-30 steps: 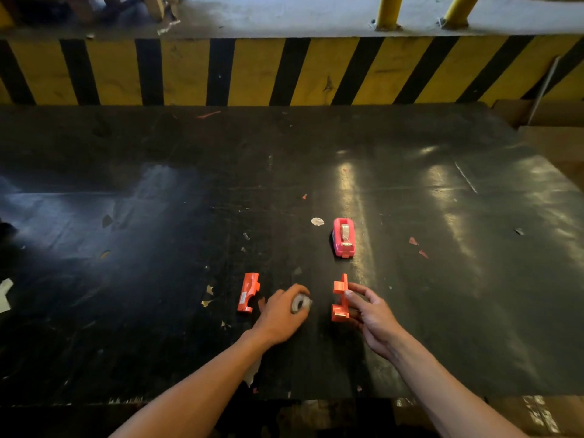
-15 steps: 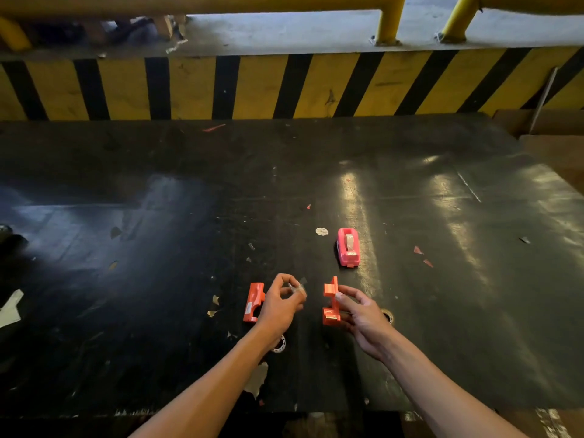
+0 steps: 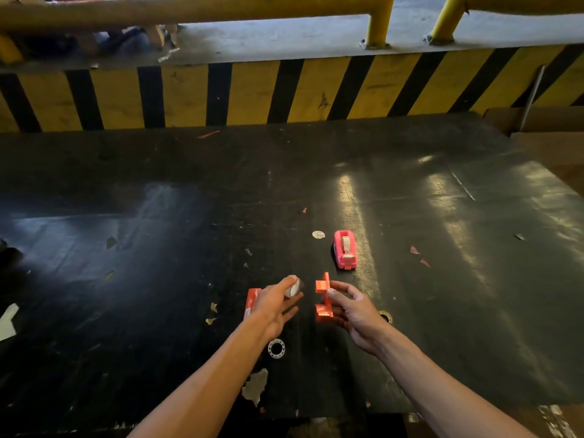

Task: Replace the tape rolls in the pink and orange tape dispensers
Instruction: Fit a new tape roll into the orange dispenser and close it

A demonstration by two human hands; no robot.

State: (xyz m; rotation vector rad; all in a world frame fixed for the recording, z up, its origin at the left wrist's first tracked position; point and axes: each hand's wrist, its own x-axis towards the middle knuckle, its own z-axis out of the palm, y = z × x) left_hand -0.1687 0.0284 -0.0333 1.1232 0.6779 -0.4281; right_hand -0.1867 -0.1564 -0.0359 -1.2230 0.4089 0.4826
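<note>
- The left hand has its fingers pinched around a small pale tape roll, lifted above the black worktop.
- The right hand grips 1 orange dispenser half between thumb and fingers, holding it upright just right of the roll; roll and half are near each other but apart.
- The other orange dispenser half lies on the worktop, partly hidden behind the left hand.
- An empty white tape core lies beside the left wrist, and a dark ring, too dim to identify, lies just right of the right hand.
- The pink tape dispenser stands closed farther back with a roll inside it.
- A round white scrap lies just left of it.
- A yellow-and-black striped barrier runs behind the worktop.
</note>
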